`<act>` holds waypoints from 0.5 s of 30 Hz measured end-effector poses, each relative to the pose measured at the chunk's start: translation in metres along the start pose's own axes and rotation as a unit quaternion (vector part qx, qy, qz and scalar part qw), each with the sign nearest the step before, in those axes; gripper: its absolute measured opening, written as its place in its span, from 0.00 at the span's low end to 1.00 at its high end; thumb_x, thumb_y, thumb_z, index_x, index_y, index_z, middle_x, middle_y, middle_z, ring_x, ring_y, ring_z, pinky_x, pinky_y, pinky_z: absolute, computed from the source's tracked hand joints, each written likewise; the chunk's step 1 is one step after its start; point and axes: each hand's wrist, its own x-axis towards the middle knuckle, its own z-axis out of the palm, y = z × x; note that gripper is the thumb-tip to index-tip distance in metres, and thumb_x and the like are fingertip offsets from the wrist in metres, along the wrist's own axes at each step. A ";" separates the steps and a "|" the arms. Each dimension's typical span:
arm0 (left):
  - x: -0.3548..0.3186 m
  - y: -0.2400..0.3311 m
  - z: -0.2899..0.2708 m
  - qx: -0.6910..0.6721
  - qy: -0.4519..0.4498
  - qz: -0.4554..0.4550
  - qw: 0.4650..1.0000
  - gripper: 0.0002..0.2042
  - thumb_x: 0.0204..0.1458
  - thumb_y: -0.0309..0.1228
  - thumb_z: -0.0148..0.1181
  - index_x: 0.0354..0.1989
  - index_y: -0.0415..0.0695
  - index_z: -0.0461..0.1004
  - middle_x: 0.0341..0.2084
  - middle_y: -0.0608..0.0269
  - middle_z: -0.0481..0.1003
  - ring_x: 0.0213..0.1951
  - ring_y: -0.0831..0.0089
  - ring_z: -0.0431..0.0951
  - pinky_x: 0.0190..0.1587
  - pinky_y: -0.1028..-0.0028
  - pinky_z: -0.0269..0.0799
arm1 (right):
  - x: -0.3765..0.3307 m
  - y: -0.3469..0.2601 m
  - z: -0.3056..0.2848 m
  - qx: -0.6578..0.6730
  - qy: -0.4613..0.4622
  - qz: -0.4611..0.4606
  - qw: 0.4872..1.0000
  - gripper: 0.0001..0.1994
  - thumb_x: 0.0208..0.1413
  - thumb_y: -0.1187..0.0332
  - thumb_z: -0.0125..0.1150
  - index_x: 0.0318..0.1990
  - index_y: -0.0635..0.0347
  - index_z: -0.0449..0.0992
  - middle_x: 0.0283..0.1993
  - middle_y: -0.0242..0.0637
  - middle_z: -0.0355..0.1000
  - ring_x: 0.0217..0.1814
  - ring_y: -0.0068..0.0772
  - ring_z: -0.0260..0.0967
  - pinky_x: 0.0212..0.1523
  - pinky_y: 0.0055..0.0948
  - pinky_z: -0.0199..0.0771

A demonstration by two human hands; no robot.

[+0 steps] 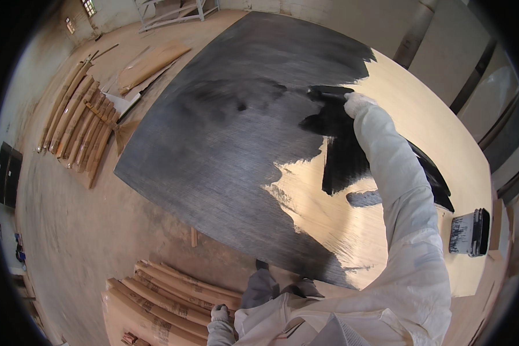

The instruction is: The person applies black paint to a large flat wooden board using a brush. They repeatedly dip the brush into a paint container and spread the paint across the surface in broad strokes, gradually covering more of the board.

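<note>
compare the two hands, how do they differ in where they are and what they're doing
The right hand is stretched far out over the big board, gripping a black paint tool on its surface. The left hand hangs low by the body, off the board, holding nothing visible. Both wear pale gloves.

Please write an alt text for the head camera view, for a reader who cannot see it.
A person in white coveralls reaches the gloved right hand across a large wooden panel, pressing a black paint tool to it; most of the panel is already black. The gloved left hand hangs low near stacked curved wood pieces.
</note>
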 end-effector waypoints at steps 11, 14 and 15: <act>-0.044 0.002 0.018 0.060 -0.011 0.007 0.998 0.10 0.60 0.24 0.62 0.48 0.37 0.82 0.35 0.52 0.83 0.32 0.62 0.82 0.33 0.64 0.81 | 0.002 -0.014 0.012 0.044 0.023 0.001 0.999 0.23 0.69 0.64 0.48 0.69 0.47 0.76 0.73 0.40 0.71 0.75 0.44 0.69 0.73 0.45 0.70; -0.050 0.016 0.028 -0.041 -0.003 -0.001 0.999 0.10 0.60 0.24 0.62 0.49 0.38 0.81 0.31 0.55 0.81 0.27 0.67 0.80 0.26 0.65 0.77 | 0.046 0.045 0.024 0.068 0.075 0.077 0.992 0.22 0.70 0.64 0.47 0.67 0.49 0.77 0.72 0.42 0.72 0.75 0.48 0.69 0.73 0.46 0.69; -0.053 0.023 0.028 -0.043 -0.006 0.009 0.999 0.10 0.60 0.24 0.62 0.49 0.39 0.81 0.31 0.55 0.82 0.27 0.67 0.80 0.27 0.65 0.77 | 0.063 0.072 0.028 0.065 0.084 0.091 0.990 0.22 0.70 0.64 0.48 0.67 0.50 0.77 0.71 0.42 0.73 0.74 0.48 0.70 0.73 0.45 0.70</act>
